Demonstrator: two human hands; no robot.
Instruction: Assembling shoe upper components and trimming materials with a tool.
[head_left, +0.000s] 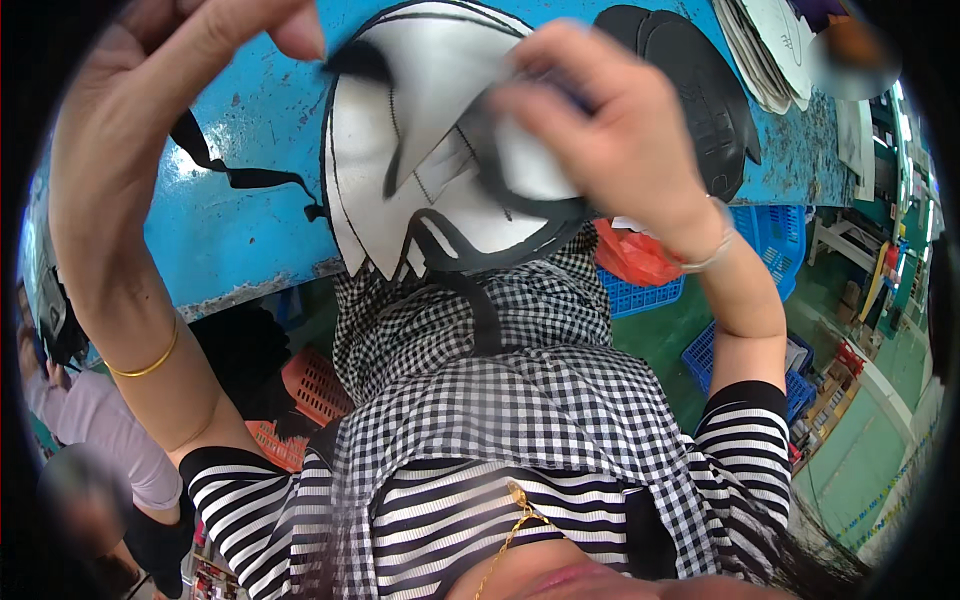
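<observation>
White panel pieces [362, 175] with black edging and dark stitch lines lie at the near edge of the blue table, reaching over my lap. My right hand [625, 130], blurred by motion, is closed on a curled white flap with black edging [535, 165] above them. At the upper left my left hand [200, 50] is raised, cut off by the frame's top, with its visible fingers bent and apart and nothing seen in them. One fingertip is beside the dark tip of a lifted white flap [440, 75]; whether they touch I cannot tell.
Black molded panels [690, 95] are stacked on the blue table [255, 250], right of the white pieces. A black strap [255, 178] lies left; pale sheets [765, 50] lie far right. Below are blue crates [765, 240], a red bag [635, 255] and an orange basket [312, 385]. Another person [105, 430] is at lower left.
</observation>
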